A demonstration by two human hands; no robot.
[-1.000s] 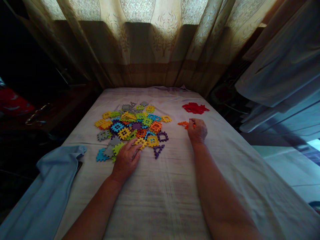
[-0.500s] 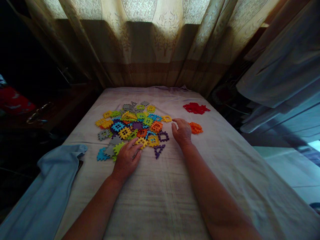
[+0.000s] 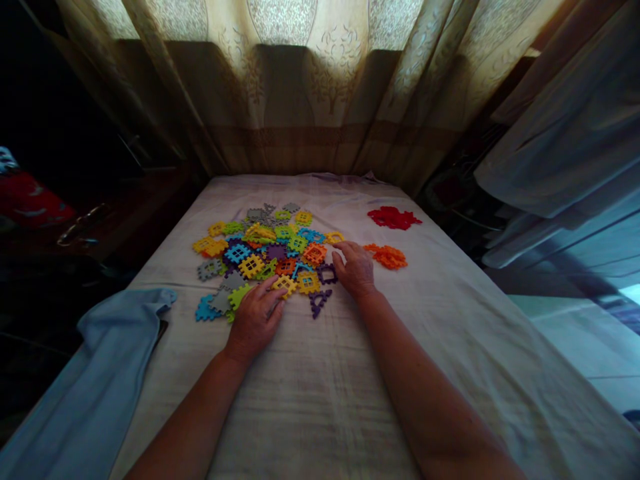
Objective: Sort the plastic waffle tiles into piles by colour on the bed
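Interlocking plastic building pieces with toothed edges lie in a mixed pile on the sheet. My left hand [image 3: 256, 317] rests at the front of this pile, fingers stretched out, their tips at a yellow window piece [image 3: 285, 287]. Under and beside that hand is a lime green piece [image 3: 239, 295]. At the pile's right side my right hand [image 3: 354, 269] hovers with thumb and forefinger apart, nothing visible between them. Closest to it are a yellow ring-shaped piece [image 3: 334, 237], a purple square frame [image 3: 327, 273] and an orange window piece [image 3: 315, 254]. A purple triangular piece [image 3: 319, 303] lies nearer to me.
A small orange heap [image 3: 390, 257] lies right of my right hand, with a red heap [image 3: 393, 217] farther back. Light blue cloth [image 3: 117, 353] hangs over the left edge of the bed sheet [image 3: 310, 400]. Curtains [image 3: 280, 107] close off the far side.
My right hand has moved left from beside the orange heap to the pile's right edge. More of the orange heap shows. My left hand has stayed in place.
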